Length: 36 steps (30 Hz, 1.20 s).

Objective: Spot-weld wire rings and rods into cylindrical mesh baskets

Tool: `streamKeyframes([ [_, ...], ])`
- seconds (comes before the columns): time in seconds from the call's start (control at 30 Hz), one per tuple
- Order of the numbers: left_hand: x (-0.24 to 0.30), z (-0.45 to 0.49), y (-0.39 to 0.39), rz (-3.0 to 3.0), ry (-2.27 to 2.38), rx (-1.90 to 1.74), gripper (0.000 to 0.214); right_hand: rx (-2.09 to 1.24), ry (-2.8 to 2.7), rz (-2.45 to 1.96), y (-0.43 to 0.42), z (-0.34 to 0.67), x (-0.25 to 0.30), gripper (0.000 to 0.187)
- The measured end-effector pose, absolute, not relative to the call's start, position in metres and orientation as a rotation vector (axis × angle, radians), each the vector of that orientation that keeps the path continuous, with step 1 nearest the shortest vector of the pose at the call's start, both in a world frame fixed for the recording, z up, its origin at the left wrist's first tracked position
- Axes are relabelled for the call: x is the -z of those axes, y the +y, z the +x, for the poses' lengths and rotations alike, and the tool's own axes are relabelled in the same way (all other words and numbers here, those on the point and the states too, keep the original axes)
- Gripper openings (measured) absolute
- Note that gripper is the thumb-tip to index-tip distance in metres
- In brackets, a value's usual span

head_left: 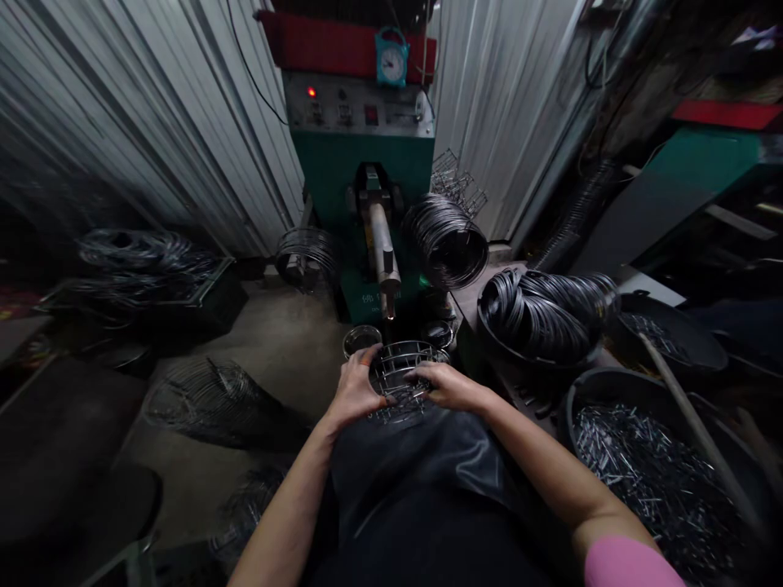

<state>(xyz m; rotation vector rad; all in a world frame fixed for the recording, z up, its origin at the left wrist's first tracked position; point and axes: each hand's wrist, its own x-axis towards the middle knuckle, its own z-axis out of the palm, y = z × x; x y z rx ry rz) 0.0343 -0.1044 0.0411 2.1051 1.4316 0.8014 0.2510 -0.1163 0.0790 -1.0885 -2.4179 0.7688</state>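
- As I watch, the left hand [356, 387] grips the round wire frame [396, 372], thumb spread.
- Between the hands, the frame sits just short of the machine rod [382, 244].
- The right hand [451, 386] curls over its right side; pinch unclear.

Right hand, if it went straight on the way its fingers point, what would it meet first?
Probably the round wire frame, which the right hand reaches across. Farther along that line is the left hand. Depth is unclear, so it might pass over the wires.
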Motion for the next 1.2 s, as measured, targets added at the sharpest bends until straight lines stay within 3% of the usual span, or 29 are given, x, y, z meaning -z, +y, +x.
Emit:
streamKeyframes([
  [0.5, -0.033, 0.022, -0.091, 2.108, 1.446, -0.808, 0.095, -0.576, -2.473, -1.137, -0.104, 0.237, -0.065, 0.023],
  [0.9, -0.020, 0.015, -0.046, 2.067, 1.338, -0.940, 0.091, -0.534, -2.630, -1.336, -0.063, 0.227, -0.071, 0.039],
  [1.2, -0.012, 0.018, -0.016, 1.942, 1.323, -0.996, 0.095, -0.462, -2.608, -1.419, -0.040, 0.222, -0.082, 0.033],
])
